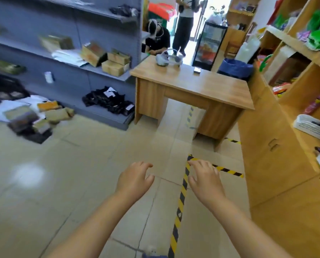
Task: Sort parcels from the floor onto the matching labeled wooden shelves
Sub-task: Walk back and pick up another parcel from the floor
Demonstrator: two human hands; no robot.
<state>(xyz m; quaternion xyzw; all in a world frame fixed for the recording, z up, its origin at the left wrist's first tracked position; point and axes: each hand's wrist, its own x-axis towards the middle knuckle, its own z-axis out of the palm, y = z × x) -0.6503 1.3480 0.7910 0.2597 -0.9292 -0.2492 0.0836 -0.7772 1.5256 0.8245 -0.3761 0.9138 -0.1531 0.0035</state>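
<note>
Both forearms reach out over the tiled floor, left hand [135, 178] and right hand [204, 176] loose-fingered and holding nothing, likely between loads, with the parcels [38, 116] heaped far left and the wooden shelves [293, 75] at right.

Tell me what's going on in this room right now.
A person is partway through sorting parcels, with nothing in hand just now. The left hand and right hand are held out open over the tiled floor. A pile of parcels lies on the floor at the left by the grey shelving. The wooden shelves stand at the right, and a desk ahead.
</note>
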